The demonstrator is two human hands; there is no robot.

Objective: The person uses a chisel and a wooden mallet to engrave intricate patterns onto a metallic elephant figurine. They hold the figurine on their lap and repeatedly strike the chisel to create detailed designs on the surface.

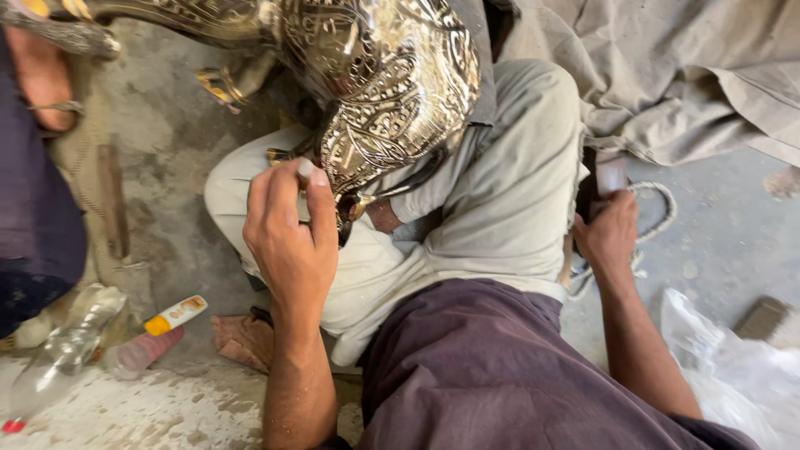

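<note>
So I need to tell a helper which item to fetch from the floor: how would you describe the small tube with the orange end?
Start at the person's left hand, raised against the engraved brass vessel. Drop to the concrete floor at lower left: the small white tube lies there slantwise. Its orange end sets it apart from the pink cylinder just below and the clear plastic bottle further left.

— What have you got on?

— My forearms are bare, no sleeves on my left hand (287,242) or right hand (608,237). Dark purple trousers (483,367) fill the lower centre; pale cloth (508,192) covers my knee above.
</note>
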